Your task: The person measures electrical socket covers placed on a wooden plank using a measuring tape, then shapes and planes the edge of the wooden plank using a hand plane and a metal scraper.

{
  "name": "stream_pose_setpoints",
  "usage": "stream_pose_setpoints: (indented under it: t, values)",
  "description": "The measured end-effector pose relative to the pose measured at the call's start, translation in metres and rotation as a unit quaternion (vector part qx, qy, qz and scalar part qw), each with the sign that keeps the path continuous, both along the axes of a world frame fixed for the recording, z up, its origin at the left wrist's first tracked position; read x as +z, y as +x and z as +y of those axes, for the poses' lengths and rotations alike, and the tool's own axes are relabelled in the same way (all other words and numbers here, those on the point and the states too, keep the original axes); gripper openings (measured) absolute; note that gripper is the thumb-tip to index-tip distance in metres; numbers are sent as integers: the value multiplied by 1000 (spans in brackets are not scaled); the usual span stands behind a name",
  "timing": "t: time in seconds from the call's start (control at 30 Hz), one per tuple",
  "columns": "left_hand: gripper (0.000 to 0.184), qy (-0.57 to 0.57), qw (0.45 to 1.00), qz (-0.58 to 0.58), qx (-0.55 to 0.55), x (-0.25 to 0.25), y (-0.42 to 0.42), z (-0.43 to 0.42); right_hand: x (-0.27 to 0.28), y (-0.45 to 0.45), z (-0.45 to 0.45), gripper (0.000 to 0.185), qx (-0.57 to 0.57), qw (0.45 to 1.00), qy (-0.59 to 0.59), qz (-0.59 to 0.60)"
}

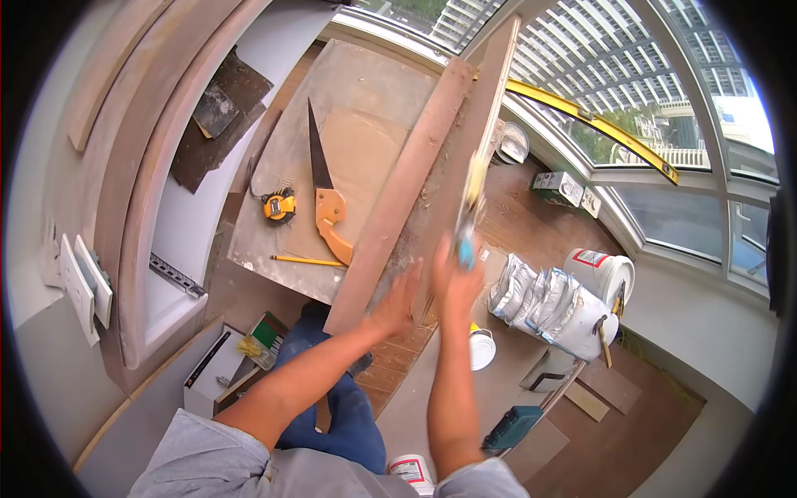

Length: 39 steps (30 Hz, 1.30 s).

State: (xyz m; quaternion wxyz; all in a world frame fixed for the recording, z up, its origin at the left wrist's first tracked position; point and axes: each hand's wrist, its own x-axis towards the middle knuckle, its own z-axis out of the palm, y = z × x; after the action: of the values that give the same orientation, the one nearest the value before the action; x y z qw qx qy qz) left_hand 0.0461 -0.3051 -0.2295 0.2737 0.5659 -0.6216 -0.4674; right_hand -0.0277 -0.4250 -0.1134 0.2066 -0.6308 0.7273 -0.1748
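Over the right side of the desk [353, 75], the right hand [455, 272] has its grip clenched round the blue end of a brush [471, 203], blurred, whose pale yellow end points away from the person. The brush's long axis lies nearly in line with the narrow upper edge of an upright board [457, 187], and the pale end seems to meet that edge, though the blur hides the exact contact. This upright board stands on edge along the desk's right side, its length running from the desk's near side, close to the person, away and rightward past the far side. The left hand [397, 303] lies at the desk's near right corner, its grip released, fingers stretched out against the wood at the boards' near end; I cannot tell which board they press. A flat plank [407, 187] lies left of the upright board on the desk, pointing the same way, its near end jutting over the desk's near edge. Towards the desk's left side sit a handsaw [330, 207], blade tip pointing away from the person, a tape measure [279, 206] and, at the near edge, a yellow pencil [307, 261] lying crosswise
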Motion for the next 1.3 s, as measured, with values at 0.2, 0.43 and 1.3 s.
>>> stream_pose_setpoints:
  t: [0.2, 0.43, 1.3]
  values:
    - [107, -31, 999, 2, 33, -2, -5, 1, 6, -5, 70, 31, -43, 997, 50, 31]
    - [114, 31, 999, 12, 20, 16, 7, -6, -13, 31, -248, 56, -9, 991, -6, 130]
    - [110, -41, 999, 0, 36, 2, -1, 0, 12, -24, 177, 21, -7, 1000, -16, -13]
